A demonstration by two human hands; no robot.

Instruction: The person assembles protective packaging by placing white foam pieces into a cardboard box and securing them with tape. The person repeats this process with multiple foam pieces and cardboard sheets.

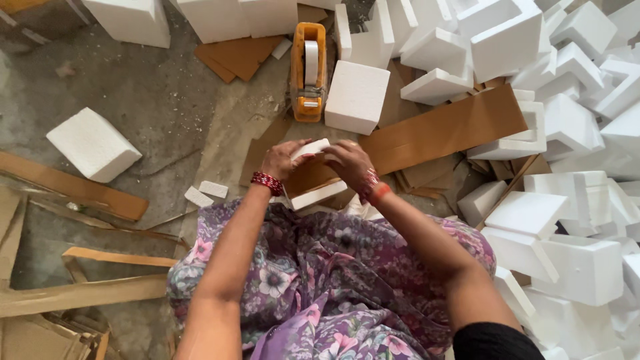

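Note:
My left hand (283, 160) and my right hand (350, 165) both grip a small assembly of white foam pieces (313, 148) with a brown cardboard strip (311, 177) between them, held just above my lap. A lower white foam slab (319, 195) shows under the cardboard. An orange tape dispenser (309, 72) with a white tape roll stands on the floor just beyond my hands. A white foam cube (357, 97) sits to the right of the dispenser.
A big heap of white foam blocks (567, 133) fills the right side. A long cardboard strip (447, 128) lies beyond my right hand. A foam block (93, 143), small foam scraps (207, 192) and cardboard offcuts (73, 190) lie left on the concrete floor.

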